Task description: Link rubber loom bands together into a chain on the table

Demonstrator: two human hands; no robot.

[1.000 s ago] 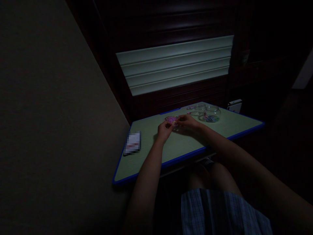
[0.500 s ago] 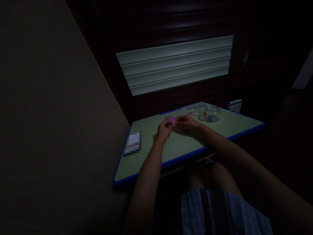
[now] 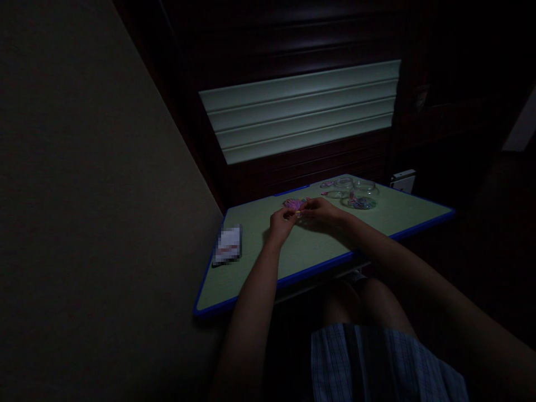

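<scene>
Over the table my left hand (image 3: 282, 223) and my right hand (image 3: 321, 210) meet with fingertips pinched together. Between them is a small pale yellowish piece (image 3: 297, 214), too small and dark to identify. Both hands seem closed on it. Just beyond the fingers lies a pile of small pink and multicoloured pieces (image 3: 295, 203), partly covered by my hands. To the right of my right hand stands a round clear jar (image 3: 368, 195) with colourful small pieces in its bottom.
A second clear jar (image 3: 343, 184) and some pinkish items (image 3: 327, 185) are at the table's back. The pale green table (image 3: 251, 279) has a blue rim. At its left edge lies a blurred-out flat object (image 3: 228, 244). A wall (image 3: 104, 195) closes off the left.
My hands stay in nearly the same place. The fingers have shifted slightly around the small piece, which now looks paler. Pile and jars have not moved.
</scene>
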